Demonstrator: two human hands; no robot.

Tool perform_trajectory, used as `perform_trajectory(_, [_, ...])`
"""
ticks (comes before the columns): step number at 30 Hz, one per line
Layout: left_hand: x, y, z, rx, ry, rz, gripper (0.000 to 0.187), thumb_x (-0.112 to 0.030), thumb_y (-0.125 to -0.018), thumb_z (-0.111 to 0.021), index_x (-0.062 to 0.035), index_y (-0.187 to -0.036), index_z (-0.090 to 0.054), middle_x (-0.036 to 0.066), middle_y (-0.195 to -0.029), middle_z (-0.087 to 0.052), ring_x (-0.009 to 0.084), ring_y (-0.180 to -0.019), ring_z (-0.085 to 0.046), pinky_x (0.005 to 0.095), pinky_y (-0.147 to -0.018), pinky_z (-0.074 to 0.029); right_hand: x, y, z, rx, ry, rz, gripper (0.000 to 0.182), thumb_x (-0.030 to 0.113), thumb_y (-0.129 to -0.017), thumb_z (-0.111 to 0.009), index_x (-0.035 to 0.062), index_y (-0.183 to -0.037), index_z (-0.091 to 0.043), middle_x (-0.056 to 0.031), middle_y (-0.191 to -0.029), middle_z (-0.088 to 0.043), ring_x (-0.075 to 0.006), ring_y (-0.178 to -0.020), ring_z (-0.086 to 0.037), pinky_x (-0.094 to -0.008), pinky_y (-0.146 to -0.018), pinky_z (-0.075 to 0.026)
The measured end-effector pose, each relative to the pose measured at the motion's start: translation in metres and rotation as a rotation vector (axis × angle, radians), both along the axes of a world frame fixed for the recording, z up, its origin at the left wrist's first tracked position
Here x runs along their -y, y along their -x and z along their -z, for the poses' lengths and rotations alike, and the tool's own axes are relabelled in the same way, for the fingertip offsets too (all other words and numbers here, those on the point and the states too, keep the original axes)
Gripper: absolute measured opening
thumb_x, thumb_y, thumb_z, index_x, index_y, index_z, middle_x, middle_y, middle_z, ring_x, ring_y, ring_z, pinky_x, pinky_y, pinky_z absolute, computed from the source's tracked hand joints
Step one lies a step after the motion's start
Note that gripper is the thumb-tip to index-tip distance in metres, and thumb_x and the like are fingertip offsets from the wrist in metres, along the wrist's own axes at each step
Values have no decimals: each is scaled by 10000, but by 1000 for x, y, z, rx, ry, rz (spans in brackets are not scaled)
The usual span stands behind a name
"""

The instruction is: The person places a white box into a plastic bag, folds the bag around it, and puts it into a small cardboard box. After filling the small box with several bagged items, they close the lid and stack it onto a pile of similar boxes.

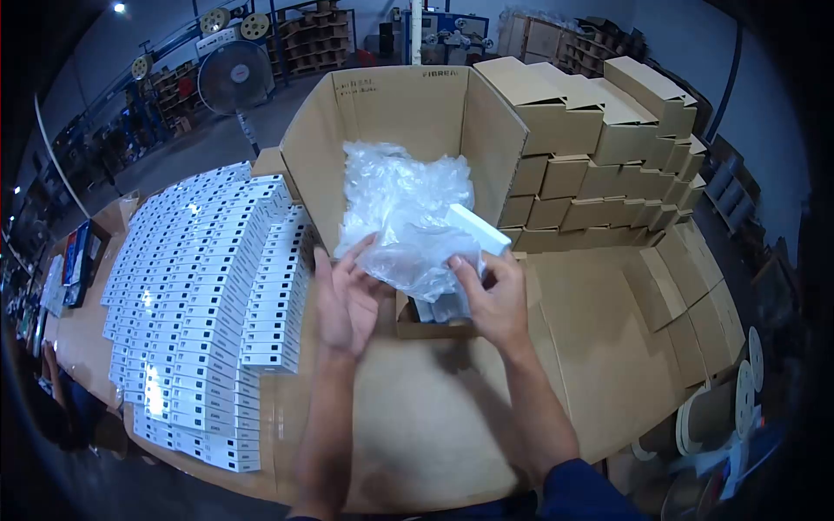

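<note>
My right hand (497, 300) is closed, with the thumb pressed on a crumpled clear plastic bag (413, 260) and a slim white box (478, 229) sticking up past its fingers. My left hand (346, 300) is open, palm up, its fingertips at the left edge of the bag. Behind the hands stands a large open carton (400, 108), with a heap of clear plastic bags (395, 174) at its mouth. Below the bag a small open brown box (426, 330) holds something greyish, partly hidden by the bag and my right hand.
Tall rows of stacked white boxes (200, 295) stand on the left of the cardboard-covered table (408, 417). Stacked brown cartons (599, 174) rise at the back right. A standing fan (234, 78) is behind, and spools (717, 417) sit at the lower right.
</note>
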State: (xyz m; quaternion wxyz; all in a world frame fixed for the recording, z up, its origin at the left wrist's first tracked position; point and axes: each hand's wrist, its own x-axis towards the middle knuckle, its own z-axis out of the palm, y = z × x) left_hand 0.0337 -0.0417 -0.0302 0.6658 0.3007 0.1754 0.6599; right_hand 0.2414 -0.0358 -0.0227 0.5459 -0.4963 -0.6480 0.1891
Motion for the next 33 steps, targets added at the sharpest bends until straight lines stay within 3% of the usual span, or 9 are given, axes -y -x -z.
perform_trajectory(2, [34,-24,44,-131,-56,-152,632,-495,-1113,-401,31,-1461,-448,180,-1364,-600,244,-1237,-608,386,-1063,-482,33,16,16,-80,-54,139,223,212,-898,-804,-3,-944,-766,-133,-796,-541,-232,-716,-513,-376,-637,-407])
perform_trajectory(7, [81,-66,56,-528,64,-617,277,-205,-1125,-477,27,-1192,-612,52,-1083,-662,94,-977,-586,255,-861,-483,108,48,53,-352,74,76,196,143,-953,-761,-52,-977,-750,-131,-1001,-625,-184,-857,-588,-315,-729,-468])
perform_trajectory(10, [85,-56,67,-520,29,-705,330,-283,-1132,-482,11,-1159,-628,36,-1056,-668,82,-955,-589,267,-839,-494,142,35,81,-542,289,-46,189,136,-983,-736,-52,-986,-752,-110,-1086,-626,-156,-921,-586,-294,-780,-478])
perform_trajectory(14, [102,-44,82,-405,78,-460,347,-306,-1132,-476,-5,-1170,-646,28,-1080,-671,82,-938,-596,257,-827,-495,159,11,93,-395,481,-186,248,147,-949,-785,-58,-1080,-739,-105,-1142,-624,-169,-1023,-605,-315,-888,-493])
perform_trajectory(19, [124,-38,84,-777,46,-285,402,-301,-1132,-454,37,-1082,-666,60,-858,-670,99,-799,-580,297,-735,-495,146,-6,97,-608,502,-473,339,183,-919,-827,-55,-1146,-744,-84,-1179,-631,-164,-1078,-599,-304,-943,-477])
perform_trajectory(24, [127,-36,79,-931,74,-447,403,-308,-1124,-475,30,-1005,-658,73,-739,-632,98,-728,-557,310,-683,-487,139,1,94,-521,408,-217,306,208,-922,-829,-64,-1039,-750,-78,-1115,-623,-132,-975,-567,-290,-843,-464])
perform_trajectory(29, [131,-44,79,-582,24,-303,363,-345,-1060,-639,-4,-939,-604,15,-909,-646,89,-859,-589,282,-785,-504,139,6,96,-476,362,-93,302,224,-927,-827,-63,-904,-733,-51,-994,-577,-97,-834,-486,-272,-700,-409])
perform_trajectory(32, [138,-34,98,-623,143,-181,336,-338,-1061,-639,-9,-1071,-569,31,-975,-643,93,-886,-591,283,-816,-512,140,-1,90,-387,342,-58,302,248,-957,-794,-34,-868,-730,-26,-896,-587,-111,-842,-504,-282,-747,-414])
perform_trajectory(33, [136,-26,122,-354,37,-135,338,-334,-1062,-637,-7,-1115,-572,39,-993,-652,101,-907,-602,288,-831,-516,141,-2,91,-392,324,-39,307,251,-958,-792,-34,-864,-728,-26,-886,-584,-114,-839,-502,-285,-742,-412])
